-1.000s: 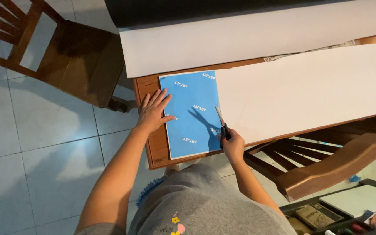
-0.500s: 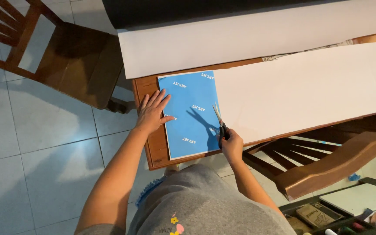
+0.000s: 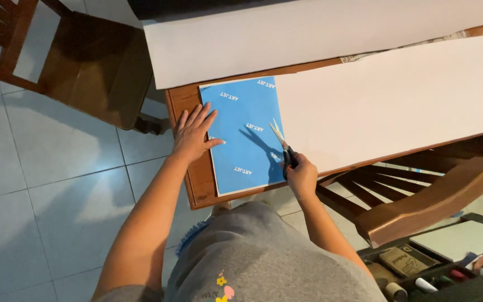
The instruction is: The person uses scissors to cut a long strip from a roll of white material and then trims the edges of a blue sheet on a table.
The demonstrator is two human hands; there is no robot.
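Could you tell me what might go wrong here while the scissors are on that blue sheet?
The left hand only presses the blue sheet at its left edge, so it may shift under the scissors held in the right hand and the cut could wander. The open blades also lie close to the large white sheet and might nick it.

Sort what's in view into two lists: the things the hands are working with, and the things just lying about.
In use:
- blue sheet, pinned flat by the left hand
- scissors, gripped in the right hand, blades open over the sheet
- wooden table beneath it

Lying about:
- large white sheet
- upper white sheet
- wooden chair
- tray of supplies
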